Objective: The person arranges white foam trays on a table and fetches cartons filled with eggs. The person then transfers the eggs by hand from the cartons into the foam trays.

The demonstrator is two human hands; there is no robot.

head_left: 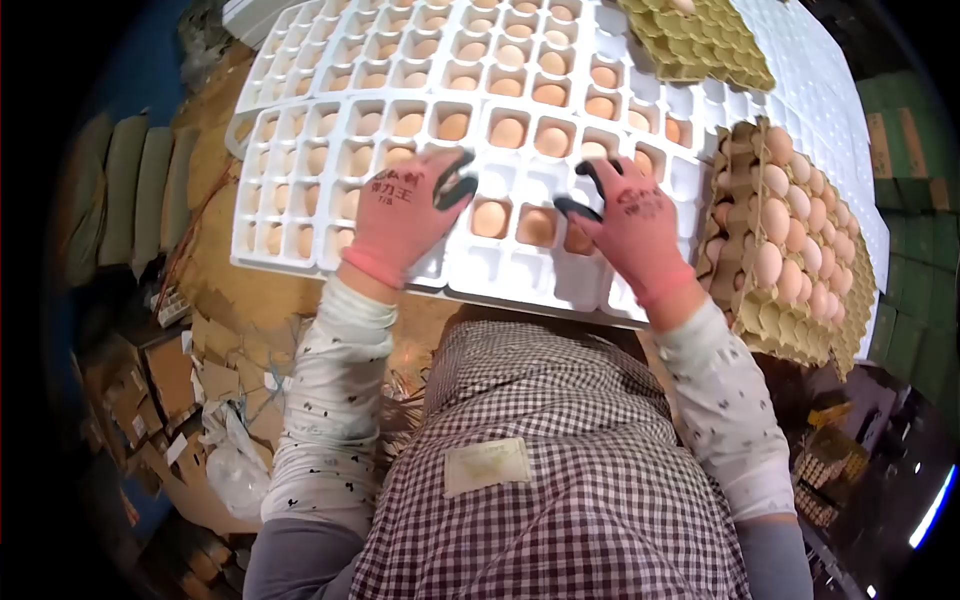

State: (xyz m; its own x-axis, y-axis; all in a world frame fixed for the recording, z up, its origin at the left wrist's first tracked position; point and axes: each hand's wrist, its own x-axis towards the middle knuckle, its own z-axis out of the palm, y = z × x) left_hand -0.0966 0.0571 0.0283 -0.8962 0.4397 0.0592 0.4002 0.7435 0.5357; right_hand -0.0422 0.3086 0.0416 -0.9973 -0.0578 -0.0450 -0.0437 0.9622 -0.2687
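My left hand [412, 208], in a pink glove with dark fingertips, hovers over the white foam egg tray [505, 282]. Its thumb and fingers are apart, and no egg shows between them. To its right, a brown egg [490, 218] sits in a tray cell, with another egg [537, 226] beside it. My right hand [632, 222], gloved the same way, is over the tray too, thumb and forefinger spread. Below its thumb, one more egg [579, 239] rests in a cell, partly hidden by the hand. Several cells between my hands hold no egg.
On the right, a stack of pulp egg flats [790, 325] carries many loose eggs [775, 220]. Another pulp flat [700, 40] lies at the back. More filled foam trays [340, 95] cover the left and far table. Cardboard scraps [215, 375] are at lower left.
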